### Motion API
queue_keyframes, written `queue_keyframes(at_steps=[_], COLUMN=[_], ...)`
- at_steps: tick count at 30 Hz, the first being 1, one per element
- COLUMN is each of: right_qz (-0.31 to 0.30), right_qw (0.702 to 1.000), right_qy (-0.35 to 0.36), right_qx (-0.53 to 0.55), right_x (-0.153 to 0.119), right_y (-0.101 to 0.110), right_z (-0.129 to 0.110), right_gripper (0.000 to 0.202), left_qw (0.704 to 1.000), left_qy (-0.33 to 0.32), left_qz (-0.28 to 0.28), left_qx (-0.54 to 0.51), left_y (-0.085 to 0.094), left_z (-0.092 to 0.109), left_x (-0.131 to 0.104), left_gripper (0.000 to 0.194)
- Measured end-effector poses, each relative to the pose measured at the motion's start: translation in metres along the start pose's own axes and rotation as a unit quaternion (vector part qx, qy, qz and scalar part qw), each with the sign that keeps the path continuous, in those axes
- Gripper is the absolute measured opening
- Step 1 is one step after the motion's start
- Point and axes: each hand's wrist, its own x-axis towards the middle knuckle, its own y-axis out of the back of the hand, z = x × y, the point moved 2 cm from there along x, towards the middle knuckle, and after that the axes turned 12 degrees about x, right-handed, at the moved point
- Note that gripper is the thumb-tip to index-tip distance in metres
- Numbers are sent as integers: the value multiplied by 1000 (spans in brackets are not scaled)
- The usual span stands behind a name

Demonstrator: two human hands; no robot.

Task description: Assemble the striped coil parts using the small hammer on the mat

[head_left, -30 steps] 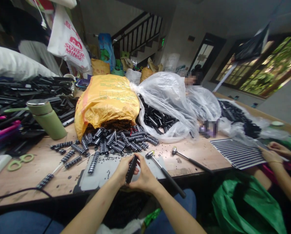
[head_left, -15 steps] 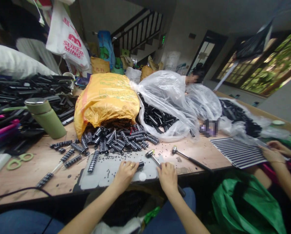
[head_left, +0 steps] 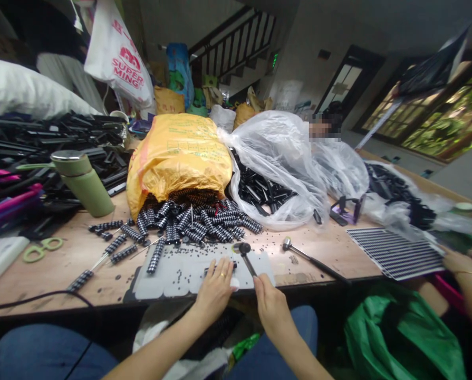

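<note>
My left hand [head_left: 217, 285] lies over a small black cylinder on the grey mat [head_left: 164, 282], its fingers stretched out across the piece, whose ends show beside them. To its right, my right hand [head_left: 270, 301] is closed around the handle of a hammer [head_left: 248, 259], whose head is just above the mat. Behind the mat is a pile of black-and-white patterned rollers [head_left: 198, 221], spilling from a yellow bag [head_left: 184, 153]. One patterned roller [head_left: 155, 257] rests on the mat's left part. Small black bits are scattered on the mat.
A second hammer [head_left: 315, 259] lies to the right, beside a striped sheet [head_left: 394, 250]. Another person's hand [head_left: 455, 261] is at the right edge. Green scissors [head_left: 41, 249] and a green flask [head_left: 83, 182] stand left. A clear bag [head_left: 275, 163] holds black parts.
My left hand has lowered the black cylinder onto the mat and its fingers have spread over it. The hammer in my right hand has turned, its head now more upright and slightly right.
</note>
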Motion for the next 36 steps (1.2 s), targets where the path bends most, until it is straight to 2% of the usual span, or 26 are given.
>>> queue_keyframes(at_steps=[3,5,8,10,13,15,16,18,20,23,26,28,33,36], right_qz=[-11,-66,-126,-106,-49,-26,-21,-19,-16,20,68,88,118,111], right_qw=[997,995,987,991,997,997,996,992,989,992,993,994,992,989], right_qy=[59,78,62,52,29,2,-14,-42,-57,-16,49,51,-35,-79], right_qx=[43,-3,-74,-67,-53,-74,-90,-119,-137,-125,-82,-48,9,64], right_x=[0,-2,-1,4,18,28,33,40,44,54,83,116,212,238], right_y=[-5,-18,-34,-32,-17,-9,-7,-8,-13,-19,-13,-3,27,34], right_z=[-26,-35,-34,-28,-13,3,12,30,45,52,46,43,54,60], right_gripper=[44,42,34,35,37,36,34,32,30,23,20,22,23,18], left_qw=[1000,1000,999,996,984,981,984,978,955,941,931,925,915,898], left_qy=[3,-7,-12,15,24,31,67,187,290,333,352,359,346,349], left_qz=[-2,-3,-16,-53,-109,-104,-88,-43,-17,-15,-35,-45,-17,-10], left_qx=[-6,-14,-41,-73,-142,-158,-143,-85,-56,-61,-89,-115,-204,-269], left_y=[-8,-13,-14,-6,15,28,33,37,32,14,-4,-11,-5,4], left_z=[11,12,7,1,-12,-30,-44,-77,-107,-129,-127,-121,-116,-114], left_x=[-4,-5,0,6,14,23,29,47,67,98,118,125,121,103], left_gripper=[55,54,51,44,27,23,24,28,28,33,34,29,36,39])
